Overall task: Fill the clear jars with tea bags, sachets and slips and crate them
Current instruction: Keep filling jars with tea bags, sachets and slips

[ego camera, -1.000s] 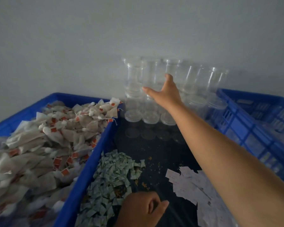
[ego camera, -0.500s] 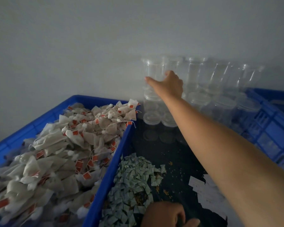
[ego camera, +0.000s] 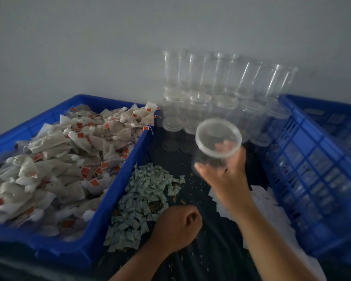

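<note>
My right hand (ego camera: 224, 177) grips a clear jar (ego camera: 217, 142) above the dark table, its lidded end tilted toward me. My left hand (ego camera: 176, 228) rests on the table in a curled fist beside a pile of small green sachets (ego camera: 142, 201); whether it holds anything is hidden. White paper slips (ego camera: 267, 199) lie under and to the right of my right arm. A blue crate on the left holds a heap of tea bags (ego camera: 69, 163) with orange tags. More clear jars (ego camera: 221, 94) are stacked against the wall at the back.
An empty blue slatted crate (ego camera: 316, 169) stands on the right. The left blue crate's rim (ego camera: 118, 183) borders the sachet pile. Loose tea crumbs lie scattered on the dark table (ego camera: 211, 250). A grey wall closes off the back.
My right hand reached to the jar stack at the wall, took one jar and has pulled it back toward me. My left fist stayed by the sachets.
</note>
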A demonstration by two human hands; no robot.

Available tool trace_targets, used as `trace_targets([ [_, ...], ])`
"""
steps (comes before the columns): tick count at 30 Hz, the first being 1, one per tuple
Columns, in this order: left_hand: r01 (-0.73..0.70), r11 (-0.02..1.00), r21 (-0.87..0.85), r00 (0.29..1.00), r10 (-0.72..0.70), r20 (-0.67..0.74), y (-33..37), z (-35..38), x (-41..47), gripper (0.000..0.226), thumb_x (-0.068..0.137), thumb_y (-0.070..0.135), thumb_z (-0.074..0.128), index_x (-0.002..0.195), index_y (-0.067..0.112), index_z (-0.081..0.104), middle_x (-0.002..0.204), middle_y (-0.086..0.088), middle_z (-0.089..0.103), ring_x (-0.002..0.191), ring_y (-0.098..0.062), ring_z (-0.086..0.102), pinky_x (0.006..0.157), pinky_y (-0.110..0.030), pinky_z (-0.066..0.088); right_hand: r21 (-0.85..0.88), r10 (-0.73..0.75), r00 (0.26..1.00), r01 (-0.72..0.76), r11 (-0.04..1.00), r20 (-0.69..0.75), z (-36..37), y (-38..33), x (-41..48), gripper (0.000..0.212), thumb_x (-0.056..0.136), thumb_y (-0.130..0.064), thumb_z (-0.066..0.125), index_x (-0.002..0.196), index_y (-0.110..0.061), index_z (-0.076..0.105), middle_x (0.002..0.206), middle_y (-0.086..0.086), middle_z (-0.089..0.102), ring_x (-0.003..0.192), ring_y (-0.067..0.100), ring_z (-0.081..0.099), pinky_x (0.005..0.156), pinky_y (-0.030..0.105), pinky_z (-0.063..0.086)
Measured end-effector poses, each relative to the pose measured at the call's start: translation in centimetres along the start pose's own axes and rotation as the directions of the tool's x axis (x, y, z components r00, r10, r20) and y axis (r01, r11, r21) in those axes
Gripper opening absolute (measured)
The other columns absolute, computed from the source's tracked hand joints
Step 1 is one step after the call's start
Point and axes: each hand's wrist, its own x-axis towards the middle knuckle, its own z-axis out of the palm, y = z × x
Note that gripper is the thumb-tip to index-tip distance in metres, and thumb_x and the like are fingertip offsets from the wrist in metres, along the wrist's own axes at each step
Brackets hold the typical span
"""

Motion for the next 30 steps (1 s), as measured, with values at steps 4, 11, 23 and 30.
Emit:
trace_targets([
  [4,-0.020,0.996,-0.089,0.999,0.016,-0.045,-0.1,0.0,-0.4,0.026,0.103,0.046,0.056,0.091,0.029,0.071,0.079,0.013,0.072,0.069,-0.008,0.068,0.064,-0.036,0.056,0.083,0.178,0.972,-0.167,0.983,-0.155,1.0,5.3,-9.8,0.080,0.088,-0.014,0.089,0.153,-0.015,0.042,0.138,0.004,0.063,0.121,0.010,0.069,0.096,0.024,0.060],
  [11,0.076,0.970,-0.230,0.977,-0.118,-0.175,1.3,-0.6,-0.5,0.020,0.111,0.022,0.055,0.101,0.032,0.069,0.094,0.016,0.071,0.087,-0.001,0.067,0.077,-0.033,0.053,0.170,0.223,0.934,-0.181,0.969,-0.278,0.8,7.3,-12.9,0.083,0.076,-0.034,0.090,0.148,-0.017,0.052,0.129,-0.002,0.072,0.120,0.020,0.072,0.099,0.036,0.062],
  [23,-0.544,0.742,0.392,0.839,0.488,0.240,10.5,-6.5,0.6,0.043,0.095,0.064,0.061,0.133,0.044,0.062,0.138,0.021,0.057,0.130,-0.004,0.049,0.107,-0.031,0.044,0.099,0.121,0.992,-0.117,0.988,-0.039,1.0,6.7,-12.7,0.089,0.084,-0.032,0.095,0.153,-0.033,0.040,0.129,0.007,0.072,0.116,0.031,0.074,0.090,0.047,0.065],
  [30,-0.288,0.885,0.366,0.951,0.308,0.002,10.6,-4.3,-0.2,0.028,0.095,0.063,0.055,0.108,0.042,0.068,0.110,0.022,0.065,0.103,-0.003,0.058,0.086,-0.034,0.057,-0.013,0.141,0.990,-0.141,0.990,-0.014,1.0,7.0,-12.9,0.060,0.085,-0.029,0.091,0.136,-0.032,0.059,0.118,-0.008,0.077,0.106,0.012,0.077,0.077,0.020,0.061],
])
